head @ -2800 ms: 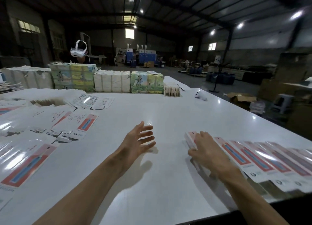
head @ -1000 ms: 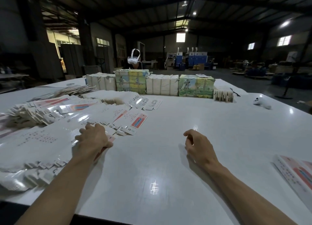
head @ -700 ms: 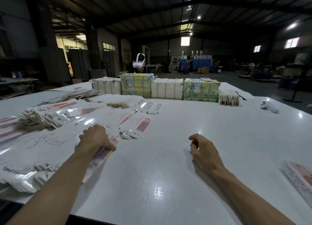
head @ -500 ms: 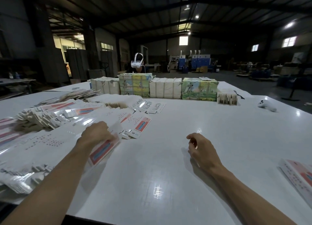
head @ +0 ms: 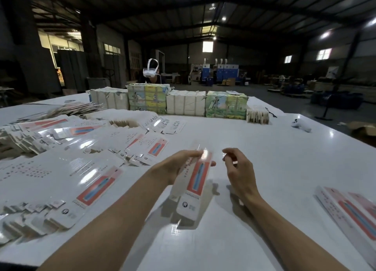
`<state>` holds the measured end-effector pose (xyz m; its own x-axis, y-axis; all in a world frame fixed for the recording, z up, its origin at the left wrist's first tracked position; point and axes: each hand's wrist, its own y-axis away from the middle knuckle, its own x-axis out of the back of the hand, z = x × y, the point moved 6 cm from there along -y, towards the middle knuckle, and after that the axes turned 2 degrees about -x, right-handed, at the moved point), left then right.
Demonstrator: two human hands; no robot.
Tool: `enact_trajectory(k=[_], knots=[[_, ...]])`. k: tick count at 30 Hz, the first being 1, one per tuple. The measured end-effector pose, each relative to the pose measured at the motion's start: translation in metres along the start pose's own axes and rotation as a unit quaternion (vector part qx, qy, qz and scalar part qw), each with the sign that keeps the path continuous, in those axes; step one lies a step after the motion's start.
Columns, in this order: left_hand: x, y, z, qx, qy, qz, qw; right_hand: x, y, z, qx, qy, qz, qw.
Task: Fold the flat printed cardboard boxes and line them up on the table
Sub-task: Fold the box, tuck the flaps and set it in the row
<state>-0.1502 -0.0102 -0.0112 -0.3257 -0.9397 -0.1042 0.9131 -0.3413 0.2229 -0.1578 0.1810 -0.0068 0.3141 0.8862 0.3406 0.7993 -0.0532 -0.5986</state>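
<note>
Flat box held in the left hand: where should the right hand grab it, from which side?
Probably the lower right edge, coming from the right. The flat box is held tilted, the left hand wraps its upper part from the left, and the empty right hand sits beside that bare edge.

A person (head: 153,80) in a white headset (head: 150,73) is behind bundled stacks (head: 185,104).

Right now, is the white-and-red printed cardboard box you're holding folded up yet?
Not yet. The white-and-red cardboard box in the left hand has its bottom flaps sticking out, untucked.
</note>
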Motion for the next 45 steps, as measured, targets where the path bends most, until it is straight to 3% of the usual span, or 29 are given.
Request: enact_trajectory(k=[4,8,11,15,18,23,28,33,37,40,45], knots=[[-0.040,-0.020,-0.024,-0.017,0.040,0.009,0.999,0.005,-0.002,0.000,-0.001,-0.063,-0.019,0.998],[-0.043,-0.022,-0.034,-0.116,0.016,0.064,0.991,-0.001,-0.003,0.005,0.031,0.048,-0.081,0.995],[-0.036,-0.021,-0.032,-0.153,0.012,0.080,0.985,-0.004,-0.004,0.005,0.023,0.065,-0.098,0.993],[-0.034,-0.017,-0.036,-0.108,0.048,0.081,0.990,0.000,-0.006,-0.003,0.047,0.036,-0.112,0.992],[-0.042,-0.012,-0.034,-0.105,0.055,0.038,0.992,0.005,-0.012,-0.002,-0.027,-0.016,-0.107,0.994],[-0.045,-0.009,-0.026,-0.123,0.036,0.041,0.991,0.004,-0.012,0.000,-0.117,-0.116,-0.163,0.973],[-0.054,-0.011,-0.032,-0.073,0.079,-0.079,0.991,0.010,-0.017,0.000,-0.107,-0.110,-0.176,0.972],[-0.065,-0.016,-0.029,-0.062,0.086,-0.100,0.989,0.011,-0.016,0.006,-0.156,-0.221,-0.195,0.943],[-0.086,-0.018,-0.030,0.003,0.163,-0.132,0.978,0.008,-0.011,-0.002,-0.204,-0.365,-0.185,0.889],[-0.090,-0.022,-0.034,0.013,0.224,-0.164,0.961,0.002,-0.006,-0.004,-0.211,-0.377,-0.184,0.883],[-0.063,-0.027,-0.036,-0.012,0.277,-0.073,0.958,-0.007,-0.006,0.005,-0.223,-0.359,-0.170,0.890]])
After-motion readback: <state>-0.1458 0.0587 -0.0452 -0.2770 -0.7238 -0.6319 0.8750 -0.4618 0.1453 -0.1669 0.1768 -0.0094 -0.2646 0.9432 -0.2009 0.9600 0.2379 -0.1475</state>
